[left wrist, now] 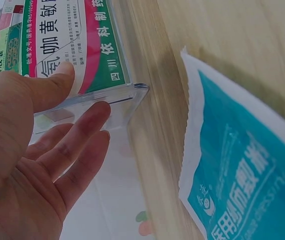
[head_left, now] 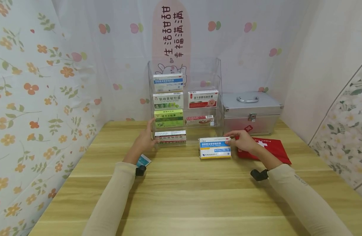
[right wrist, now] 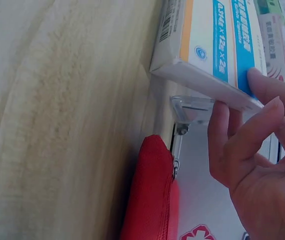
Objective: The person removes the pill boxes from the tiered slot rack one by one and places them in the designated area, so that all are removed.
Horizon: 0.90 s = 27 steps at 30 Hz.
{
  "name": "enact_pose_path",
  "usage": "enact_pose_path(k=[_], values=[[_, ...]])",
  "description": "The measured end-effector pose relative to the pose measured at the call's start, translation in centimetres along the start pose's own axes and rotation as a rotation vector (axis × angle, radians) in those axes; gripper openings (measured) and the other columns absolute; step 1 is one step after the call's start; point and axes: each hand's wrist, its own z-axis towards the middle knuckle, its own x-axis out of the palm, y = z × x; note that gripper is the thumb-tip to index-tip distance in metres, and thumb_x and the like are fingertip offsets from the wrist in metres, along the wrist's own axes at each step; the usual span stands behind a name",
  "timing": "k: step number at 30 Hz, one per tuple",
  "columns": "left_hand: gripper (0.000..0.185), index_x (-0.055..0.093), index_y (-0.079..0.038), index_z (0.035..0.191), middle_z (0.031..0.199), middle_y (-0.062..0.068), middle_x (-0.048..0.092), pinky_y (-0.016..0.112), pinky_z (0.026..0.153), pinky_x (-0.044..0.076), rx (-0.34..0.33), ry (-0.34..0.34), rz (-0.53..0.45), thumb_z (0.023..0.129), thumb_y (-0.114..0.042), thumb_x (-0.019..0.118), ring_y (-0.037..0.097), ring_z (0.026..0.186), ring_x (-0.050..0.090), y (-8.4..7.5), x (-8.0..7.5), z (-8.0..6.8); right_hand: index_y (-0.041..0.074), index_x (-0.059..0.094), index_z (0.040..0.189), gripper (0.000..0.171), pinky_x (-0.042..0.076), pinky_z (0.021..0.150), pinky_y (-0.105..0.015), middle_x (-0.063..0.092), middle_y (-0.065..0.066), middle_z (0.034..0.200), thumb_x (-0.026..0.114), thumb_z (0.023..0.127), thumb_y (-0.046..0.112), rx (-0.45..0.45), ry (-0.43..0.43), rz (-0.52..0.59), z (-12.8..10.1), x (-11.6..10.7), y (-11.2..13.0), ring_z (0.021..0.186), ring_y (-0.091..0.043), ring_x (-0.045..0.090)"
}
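Observation:
A clear tiered display rack (head_left: 198, 132) holds medicine boxes on its left side and two more on its right. My left hand (head_left: 145, 137) grips the rack's left edge, thumb over the front of the lowest box (left wrist: 75, 45) and the other fingers along the outer side. In my right hand (head_left: 243, 141) is a white and blue medicine box (head_left: 215, 147), pinched at its right end between thumb and fingers. This box stands tilted in front of the rack's lower right part; the right wrist view shows its printed face and one end.
A silver metal case (head_left: 251, 113) stands right of the rack. Before it lies a red pouch (head_left: 275, 150) with a white cross, close to my right forearm. A teal and white packet (head_left: 143, 160) lies beside my left wrist. Curtains surround the wooden table (head_left: 181, 196).

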Motion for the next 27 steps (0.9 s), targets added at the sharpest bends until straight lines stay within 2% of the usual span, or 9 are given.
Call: enact_pose_path(k=[7, 10, 13, 17, 22, 27], values=[[0.108, -0.003, -0.029, 0.156, 0.117, 0.028, 0.058, 0.032, 0.053, 0.05, -0.007, -0.002, 0.006, 0.087, -0.009, 0.077, 0.021, 0.06, 0.06, 0.06, 0.14, -0.02, 0.003, 0.065, 0.126, 0.04, 0.043, 0.043, -0.029, 0.06, -0.025, 0.123, 0.074, 0.09, 0.019, -0.006, 0.038, 0.002, 0.08, 0.15, -0.09, 0.044, -0.016, 0.04], [0.108, -0.004, -0.029, 0.156, 0.12, 0.03, 0.057, 0.032, 0.053, 0.049, -0.002, -0.006, 0.004, 0.087, -0.008, 0.076, 0.021, 0.059, 0.059, 0.01, 0.16, -0.09, 0.002, 0.065, 0.126, 0.041, 0.05, 0.047, -0.033, 0.06, -0.025, 0.123, 0.074, 0.09, 0.02, -0.008, 0.04, 0.008, 0.1, 0.28, 0.04, 0.054, -0.019, 0.047], [0.106, -0.005, -0.029, 0.156, 0.127, 0.033, 0.054, 0.033, 0.054, 0.048, -0.003, -0.003, 0.007, 0.089, -0.009, 0.075, 0.021, 0.06, 0.058, -0.11, 0.09, -0.09, 0.002, 0.063, 0.129, 0.043, 0.055, 0.054, -0.038, 0.058, -0.026, 0.128, 0.073, 0.091, 0.019, 0.0, 0.039, 0.01, 0.11, 0.36, 0.21, 0.072, -0.026, 0.056], [0.106, -0.005, -0.029, 0.156, 0.132, 0.034, 0.052, 0.034, 0.057, 0.048, -0.004, -0.002, 0.005, 0.089, -0.01, 0.075, 0.022, 0.062, 0.059, -0.15, 0.08, -0.09, 0.001, 0.058, 0.133, 0.043, 0.058, 0.06, -0.04, 0.053, -0.028, 0.135, 0.069, 0.093, 0.014, 0.008, 0.044, 0.034, -0.03, 0.5, 0.35, 0.091, -0.03, 0.059], [0.106, -0.004, -0.028, 0.156, 0.128, 0.034, 0.054, 0.035, 0.058, 0.05, 0.007, -0.011, 0.0, 0.088, -0.007, 0.075, 0.021, 0.062, 0.06, -0.09, 0.1, -0.09, 0.002, 0.054, 0.132, 0.042, 0.059, 0.067, -0.043, 0.051, -0.029, 0.134, 0.067, 0.093, 0.01, 0.011, 0.039, 0.081, 0.04, 0.72, 0.02, 0.096, -0.033, 0.06], [0.106, -0.004, -0.028, 0.156, 0.126, 0.033, 0.054, 0.035, 0.056, 0.048, 0.008, -0.01, -0.002, 0.088, -0.007, 0.075, 0.022, 0.06, 0.057, -0.06, 0.11, -0.08, 0.003, 0.057, 0.126, 0.037, 0.059, 0.067, -0.041, 0.056, -0.028, 0.128, 0.07, 0.092, 0.012, 0.003, 0.015, 0.063, 0.22, 0.89, -0.63, 0.1, -0.034, 0.06]])
